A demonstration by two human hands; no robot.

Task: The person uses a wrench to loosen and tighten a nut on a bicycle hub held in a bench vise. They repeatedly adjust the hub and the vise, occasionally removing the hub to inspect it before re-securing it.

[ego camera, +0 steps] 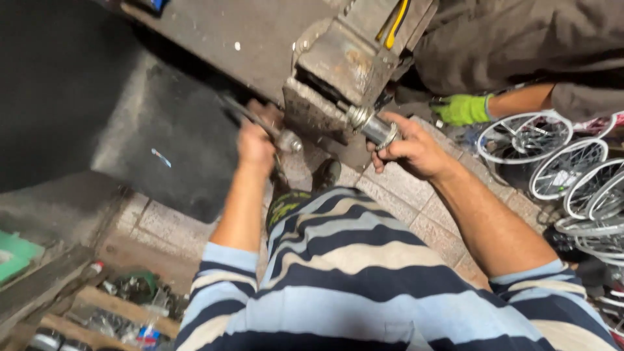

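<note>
Striped in blue, navy and cream, the person's shirt [364, 286] fills the near edge of the view, with both bare forearms reaching forward over a tiled floor [422, 214]. At the edge of a dark steel bench [260, 52] sits a worn, rusty vise [338, 65], and a short metal cylinder [372, 125] juts out from its jaws toward the person. The right hand [416, 153] wraps around the cylinder's outer end, its grip closed firmly with the fingers curled over the part. The left hand [255, 146] is also closed, fist tight around a long dark handle [250, 117] that ends at a rounded metal knob beside the vise.

The cylinder looks like bright, ribbed steel: stiff, probably fairly heavy for its bulk, and likely slick if oily. The ringed outer end seems the surest place to hold it.

At upper right, another person's hand in a green glove [463, 109] rests near a pile of white spoked wheels [559, 169].
</note>
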